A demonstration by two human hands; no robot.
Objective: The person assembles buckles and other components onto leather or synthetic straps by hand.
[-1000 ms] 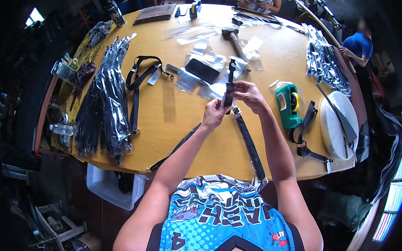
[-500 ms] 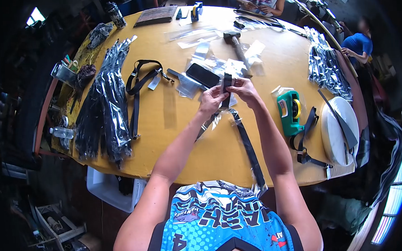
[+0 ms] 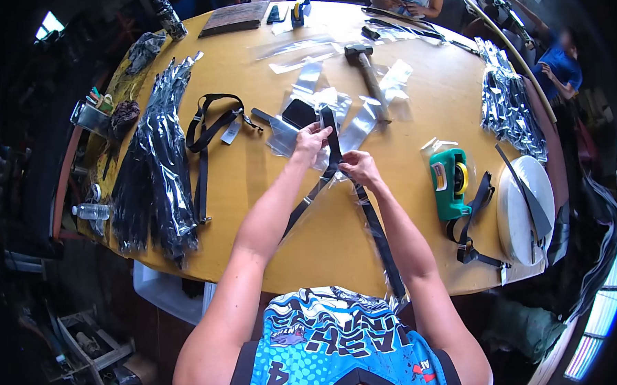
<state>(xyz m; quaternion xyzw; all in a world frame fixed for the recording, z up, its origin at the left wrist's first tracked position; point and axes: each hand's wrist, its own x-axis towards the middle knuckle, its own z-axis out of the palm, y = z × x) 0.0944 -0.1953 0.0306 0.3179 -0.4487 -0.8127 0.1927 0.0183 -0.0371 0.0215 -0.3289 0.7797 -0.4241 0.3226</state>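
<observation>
A black strap (image 3: 333, 138) stands up off the table in front of me, with two longer arms in clear plastic spreading toward my body below it. My left hand (image 3: 311, 141) is closed in a pinch on the upper length of this strap. Lower down, my right hand (image 3: 361, 169) pinches at the place where the strap meets its two arms; the fingertips touch the strap or its plastic there. Behind my left hand lies a black phone (image 3: 298, 113), partly covered, among clear plastic sleeves (image 3: 361, 129).
Bundles of plastic-wrapped straps (image 3: 166, 164) lie left and right. A hammer (image 3: 369, 83) is beyond my hands, a green tape dispenser (image 3: 450, 184) and round white disc (image 3: 526, 210) to the right. A loose black strap (image 3: 203, 138) lies left. Two people are beyond the table.
My right hand has slid down from the strap's upper part to the join of its arms. My left hand has moved slightly up and left, keeping its hold on the strap.
</observation>
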